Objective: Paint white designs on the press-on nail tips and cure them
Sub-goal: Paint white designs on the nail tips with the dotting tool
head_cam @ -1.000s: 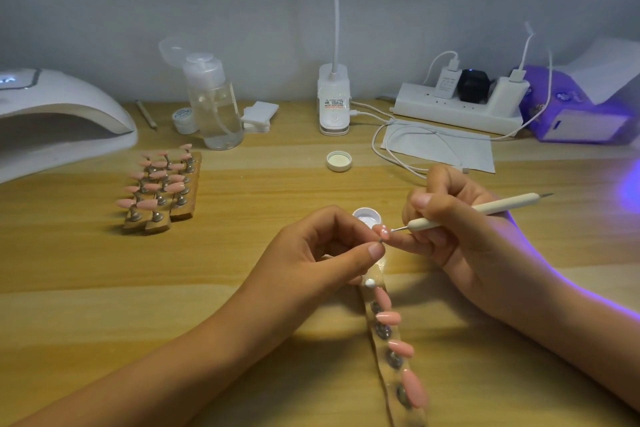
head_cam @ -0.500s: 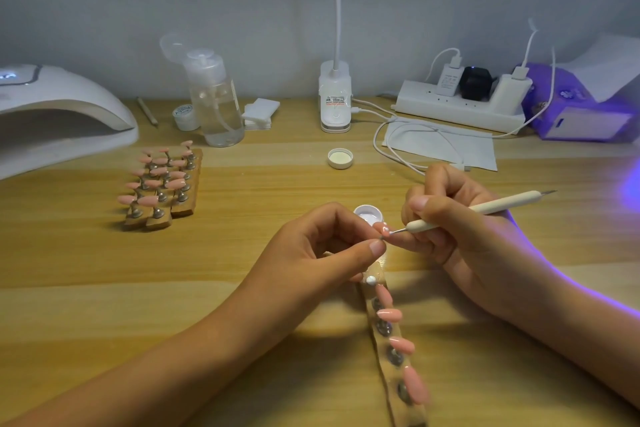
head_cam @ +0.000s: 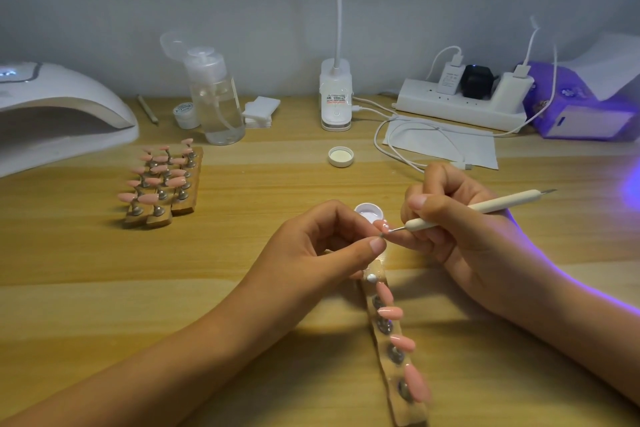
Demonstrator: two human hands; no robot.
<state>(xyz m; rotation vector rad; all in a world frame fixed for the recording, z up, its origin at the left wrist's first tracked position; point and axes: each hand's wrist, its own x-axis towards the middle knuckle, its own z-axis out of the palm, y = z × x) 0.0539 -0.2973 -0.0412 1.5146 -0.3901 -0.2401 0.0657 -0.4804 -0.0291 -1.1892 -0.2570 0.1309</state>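
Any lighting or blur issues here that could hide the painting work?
Head view: purple light from the right edge tints the right hand and forearm; a bright patch on the table sits below the held nail tip; the holder strip blurs near the frame bottom.

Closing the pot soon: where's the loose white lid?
Head view, table centre: the white lid lies beyond the open white pot, just in front of the lamp base, left of the looped white cable.

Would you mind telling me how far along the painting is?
Ready: the paint pot is open, lid aside. In hand: the left hand pinches one pink tip while the dotting tool in the right hand touches it. Left: tips on the near strip and far strips look plain pink; none seen in the curing lamp.
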